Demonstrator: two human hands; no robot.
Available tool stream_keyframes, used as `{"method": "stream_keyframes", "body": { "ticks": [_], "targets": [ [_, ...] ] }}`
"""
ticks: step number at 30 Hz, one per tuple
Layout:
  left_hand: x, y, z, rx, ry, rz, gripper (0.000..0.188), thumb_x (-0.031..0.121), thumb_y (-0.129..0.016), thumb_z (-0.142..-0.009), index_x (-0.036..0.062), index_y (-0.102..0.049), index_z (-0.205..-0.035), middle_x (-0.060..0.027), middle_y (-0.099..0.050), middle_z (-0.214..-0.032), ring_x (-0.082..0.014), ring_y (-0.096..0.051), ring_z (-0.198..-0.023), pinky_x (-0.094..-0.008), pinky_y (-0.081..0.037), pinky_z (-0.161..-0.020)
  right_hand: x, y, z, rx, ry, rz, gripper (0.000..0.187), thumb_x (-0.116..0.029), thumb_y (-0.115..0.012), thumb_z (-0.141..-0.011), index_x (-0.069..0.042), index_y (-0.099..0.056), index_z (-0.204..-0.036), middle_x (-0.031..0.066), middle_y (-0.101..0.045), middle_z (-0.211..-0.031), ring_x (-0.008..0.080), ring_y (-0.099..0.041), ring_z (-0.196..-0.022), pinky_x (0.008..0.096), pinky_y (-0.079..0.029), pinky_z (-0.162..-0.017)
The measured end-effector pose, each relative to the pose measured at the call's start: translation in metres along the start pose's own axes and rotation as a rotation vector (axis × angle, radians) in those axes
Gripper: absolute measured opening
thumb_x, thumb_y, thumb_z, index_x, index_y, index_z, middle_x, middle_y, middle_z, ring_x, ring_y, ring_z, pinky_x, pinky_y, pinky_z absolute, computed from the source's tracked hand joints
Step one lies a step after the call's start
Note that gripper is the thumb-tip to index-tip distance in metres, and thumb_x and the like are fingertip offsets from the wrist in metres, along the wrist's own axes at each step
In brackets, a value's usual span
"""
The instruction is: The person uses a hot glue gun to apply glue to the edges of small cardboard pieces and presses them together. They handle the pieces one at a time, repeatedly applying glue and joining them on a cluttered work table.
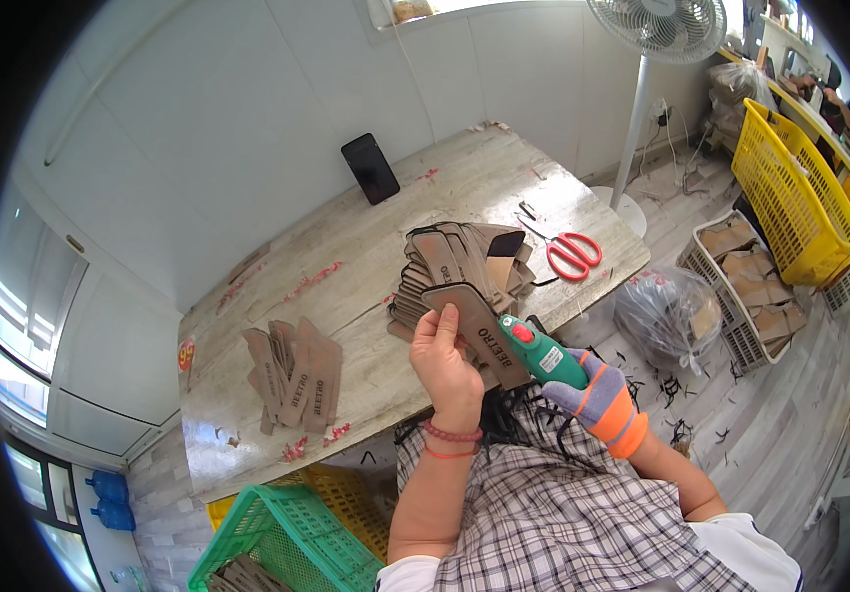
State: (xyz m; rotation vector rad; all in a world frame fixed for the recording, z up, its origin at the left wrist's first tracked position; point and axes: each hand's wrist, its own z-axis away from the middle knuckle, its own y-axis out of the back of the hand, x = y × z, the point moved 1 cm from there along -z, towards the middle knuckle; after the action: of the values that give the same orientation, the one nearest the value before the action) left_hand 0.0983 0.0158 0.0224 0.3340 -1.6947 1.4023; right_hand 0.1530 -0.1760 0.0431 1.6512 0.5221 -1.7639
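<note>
Between thumb and fingers, my bare left hand (446,370) grips a tan, dark-edged strip piece (479,331) with printed lettering. My right hand (597,397), in a grey and orange glove, is wrapped round a green handheld power tool (543,355) with a red button. The tool's front end meets the right edge of the strip piece; its tip is hidden there. Just beyond lies a heaped pile of similar strip pieces (444,255) on the table. Fewer such pieces form a smaller pile (296,380) at the table's left.
Red-handled scissors (573,257) lie right of the big pile on the wooden table (346,316). A black phone (370,170) leans on the wall. Below left is a green basket (287,538). Rightward stand a fan (632,128), a clear bag (666,316), and a yellow basket (795,197); dark scraps litter the floor.
</note>
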Motion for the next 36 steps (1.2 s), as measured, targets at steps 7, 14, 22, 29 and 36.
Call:
{"method": "stream_keyframes", "body": {
  "ticks": [7,14,22,29,36],
  "targets": [
    [-0.003,0.003,0.010,-0.060,0.056,-0.037,0.005,0.011,-0.066,-0.089,0.0067,-0.063,-0.088,-0.0002,-0.066,-0.081,-0.0069,-0.058,-0.068,-0.0198,-0.045,-0.063,-0.005,0.001,0.000,-0.013,-0.020,-0.042,0.052,-0.025,-0.077,-0.080,0.000,-0.055,-0.120,0.0007,-0.064,-0.087,0.0040,-0.055,-0.070,0.0210,-0.047,-0.061],
    [0.001,0.007,0.014,-0.170,0.067,-0.120,0.004,0.008,-0.064,-0.090,0.0048,-0.063,-0.088,-0.0002,-0.066,-0.082,-0.0056,-0.058,-0.069,-0.0191,-0.045,-0.063,-0.002,0.005,-0.003,-0.037,-0.036,-0.089,0.053,-0.026,-0.078,-0.079,0.000,-0.056,-0.119,0.0005,-0.063,-0.083,0.0040,-0.054,-0.064,0.0204,-0.045,-0.056],
    [0.020,0.008,0.004,-0.256,-0.115,-0.338,0.010,0.006,-0.059,-0.092,-0.0016,-0.065,-0.096,-0.0006,-0.067,-0.087,-0.0056,-0.058,-0.075,-0.0201,-0.047,-0.071,0.000,0.012,-0.003,-0.107,-0.020,0.043,0.054,-0.027,-0.078,-0.079,0.000,-0.055,-0.119,0.0012,-0.065,-0.085,0.0065,-0.059,-0.067,0.0228,-0.048,-0.060],
    [0.027,0.015,-0.004,-0.347,-0.286,-0.714,0.012,0.007,-0.058,-0.093,-0.0016,-0.066,-0.095,0.0033,-0.062,-0.082,-0.0033,-0.051,-0.074,-0.0189,-0.042,-0.067,0.003,0.010,-0.001,-0.101,0.006,-0.033,0.052,-0.028,-0.079,-0.078,-0.001,-0.057,-0.117,-0.0005,-0.063,-0.078,0.0041,-0.054,-0.062,0.0198,-0.045,-0.057],
    [0.035,0.006,0.007,-0.447,-0.279,-0.789,0.010,0.005,-0.059,-0.091,-0.0039,-0.064,-0.092,0.0044,-0.055,-0.078,-0.0044,-0.046,-0.071,-0.0198,-0.037,-0.064,0.002,0.009,-0.003,-0.078,0.027,-0.087,0.053,-0.028,-0.079,-0.078,0.000,-0.058,-0.117,-0.0001,-0.063,-0.078,0.0037,-0.054,-0.062,0.0199,-0.046,-0.056]
  ]
}}
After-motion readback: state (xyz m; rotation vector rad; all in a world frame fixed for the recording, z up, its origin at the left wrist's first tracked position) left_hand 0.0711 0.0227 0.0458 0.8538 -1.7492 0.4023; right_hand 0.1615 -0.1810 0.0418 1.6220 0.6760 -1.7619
